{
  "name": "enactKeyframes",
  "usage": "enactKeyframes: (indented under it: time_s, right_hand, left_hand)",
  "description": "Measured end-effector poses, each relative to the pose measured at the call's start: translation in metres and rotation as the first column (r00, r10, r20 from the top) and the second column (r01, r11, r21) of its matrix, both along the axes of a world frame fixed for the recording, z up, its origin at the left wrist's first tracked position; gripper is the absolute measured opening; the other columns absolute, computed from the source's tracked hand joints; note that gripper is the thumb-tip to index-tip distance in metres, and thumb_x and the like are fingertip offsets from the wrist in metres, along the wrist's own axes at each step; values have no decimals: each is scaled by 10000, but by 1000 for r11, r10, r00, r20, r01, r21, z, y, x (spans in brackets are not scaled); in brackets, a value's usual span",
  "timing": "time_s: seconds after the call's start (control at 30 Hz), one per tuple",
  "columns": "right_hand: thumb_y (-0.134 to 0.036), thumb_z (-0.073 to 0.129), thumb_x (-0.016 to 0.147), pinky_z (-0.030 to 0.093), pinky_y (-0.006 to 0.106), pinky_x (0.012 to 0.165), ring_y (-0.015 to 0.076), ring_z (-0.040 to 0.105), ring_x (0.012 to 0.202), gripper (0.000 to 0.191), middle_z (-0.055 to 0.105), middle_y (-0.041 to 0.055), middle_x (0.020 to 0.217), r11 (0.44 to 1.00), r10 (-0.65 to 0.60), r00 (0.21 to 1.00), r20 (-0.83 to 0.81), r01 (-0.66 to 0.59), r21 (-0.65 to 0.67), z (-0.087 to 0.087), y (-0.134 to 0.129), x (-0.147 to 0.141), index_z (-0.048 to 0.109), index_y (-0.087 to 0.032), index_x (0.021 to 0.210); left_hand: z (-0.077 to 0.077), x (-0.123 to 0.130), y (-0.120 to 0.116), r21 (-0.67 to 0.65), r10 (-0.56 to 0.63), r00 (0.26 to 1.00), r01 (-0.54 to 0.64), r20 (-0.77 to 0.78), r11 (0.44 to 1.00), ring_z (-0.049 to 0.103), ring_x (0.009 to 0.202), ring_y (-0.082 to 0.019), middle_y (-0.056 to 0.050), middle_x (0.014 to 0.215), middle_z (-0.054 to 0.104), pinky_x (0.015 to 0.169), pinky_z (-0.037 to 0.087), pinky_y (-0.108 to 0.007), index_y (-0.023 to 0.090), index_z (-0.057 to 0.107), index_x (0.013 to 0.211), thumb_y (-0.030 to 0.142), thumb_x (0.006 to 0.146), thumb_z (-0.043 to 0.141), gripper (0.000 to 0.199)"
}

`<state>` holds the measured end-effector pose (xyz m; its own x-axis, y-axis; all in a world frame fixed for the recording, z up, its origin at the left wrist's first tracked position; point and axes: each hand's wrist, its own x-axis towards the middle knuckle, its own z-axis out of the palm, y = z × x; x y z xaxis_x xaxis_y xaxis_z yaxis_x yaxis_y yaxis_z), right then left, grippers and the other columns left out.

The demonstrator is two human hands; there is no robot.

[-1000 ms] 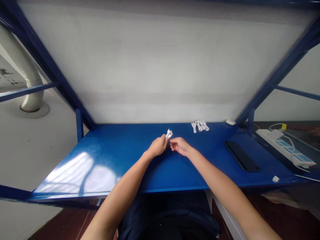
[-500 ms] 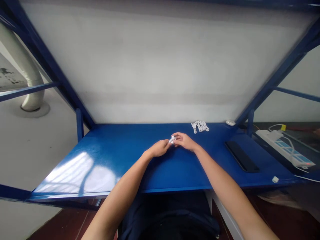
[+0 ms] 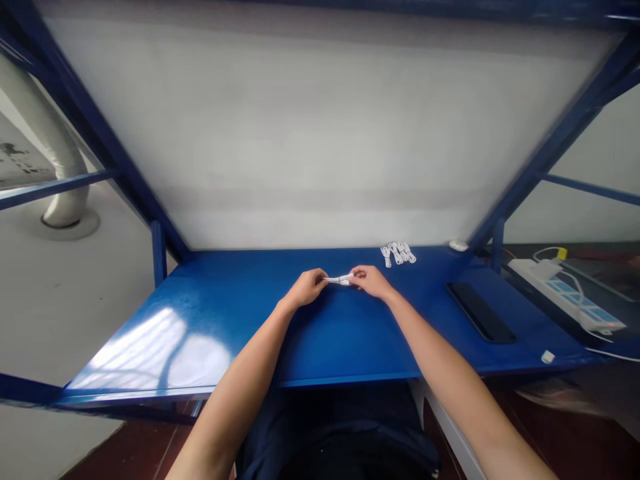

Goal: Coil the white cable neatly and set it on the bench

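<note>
A bundled white cable (image 3: 339, 280) stretches between my two hands over the middle of the blue table (image 3: 240, 320). Around its middle runs a dark tie. My left hand (image 3: 310, 287) pinches the bundle's left end between thumb and fingers. At the right end, my right hand (image 3: 369, 280) grips it with its fingertips. Several more white cable bundles (image 3: 399, 254) lie side by side at the table's back, beyond my right hand.
Right of my right arm lies a flat black object (image 3: 480, 312). A small white block (image 3: 548, 357) sits near the front right edge. A white power strip (image 3: 570, 293) stands at far right, and a white rounded object (image 3: 459, 245) at the back right corner. Blue frame posts (image 3: 159, 250) flank the table.
My left hand has moved left and slightly up, away from my right hand. The cable bundle now shows stretched level between them, with its dark tie visible.
</note>
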<state>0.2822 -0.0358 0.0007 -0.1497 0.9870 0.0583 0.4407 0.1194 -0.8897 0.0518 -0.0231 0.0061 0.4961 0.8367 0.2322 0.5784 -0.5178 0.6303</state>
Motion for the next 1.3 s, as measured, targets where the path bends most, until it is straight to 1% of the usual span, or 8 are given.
enactKeyframes:
  time_s: [0.13,0.27,0.53,0.63,0.73,0.93,1.07,1.3]
  right_hand:
    - [-355,627,767,491,305,721,192,643,761,225,703,57,803,988,-78,972,221,45,150,-4,0,-3,709,-186,891]
    - [-330,591,804,486,292,730,181,643,762,279,698,49,803,978,-145,953,267,98,182,-7,0,-7,681,-190,1028]
    - [-324,561,819,488,308,719,180,617,746,228,679,53,815,967,-185,928,323,113,229,-9,1,-7,670,-189,966]
    - [-381,555,825,492,335,781,193,614,823,287,664,73,907,964,-166,943,288,94,250,-12,2,-1,647,-184,1013]
    - [-510,546,816,444,396,917,253,537,1085,495,579,122,1163,964,-138,927,348,45,262,-13,-2,8,565,-190,1193]
    - [-745,527,699,207,489,1097,342,146,1394,962,172,112,1536,997,23,797,604,-65,49,-5,-11,18,246,-240,1468]
    - [-828,439,669,111,461,1130,321,7,1423,1066,37,75,1573,981,195,695,692,-155,-120,-2,-11,17,147,-227,1500]
    - [-858,277,702,19,411,1147,285,-84,1422,1092,-50,56,1568,989,145,667,731,-97,-107,-7,-15,9,25,-165,1508]
  left_hand:
    - [-1,4,-2,84,65,994,-58,-88,995,596,803,-189,-58,871,654,725,447,-284,178,661,907,280,858,489,206]
    - [-5,8,-4,110,110,984,-95,-139,989,587,821,-192,-57,888,636,718,441,-284,191,656,885,275,870,481,195]
    - [-8,7,-4,108,122,979,-105,-162,989,563,917,-204,-60,983,614,779,444,-301,202,591,995,326,857,508,203]
    - [-7,4,-3,113,187,952,-164,-242,980,514,1080,-249,-84,1136,583,915,398,-374,215,559,1106,429,836,534,345]
    - [-9,-1,-1,85,231,909,-215,-346,973,363,1281,-312,-134,1361,449,1051,250,-488,222,444,1292,632,767,534,672]
    - [-10,-8,1,-32,172,833,-222,-526,975,26,1417,-363,-165,1550,111,1091,8,-575,196,213,1469,838,638,446,1076]
    - [-8,-8,1,-70,110,809,-184,-578,980,-21,1415,-364,-174,1550,52,1085,-16,-583,175,170,1490,864,619,420,1138]
    - [-6,-9,-1,-67,87,801,-156,-593,985,-33,1406,-390,-172,1547,36,1070,8,-611,208,154,1498,862,621,430,1128]
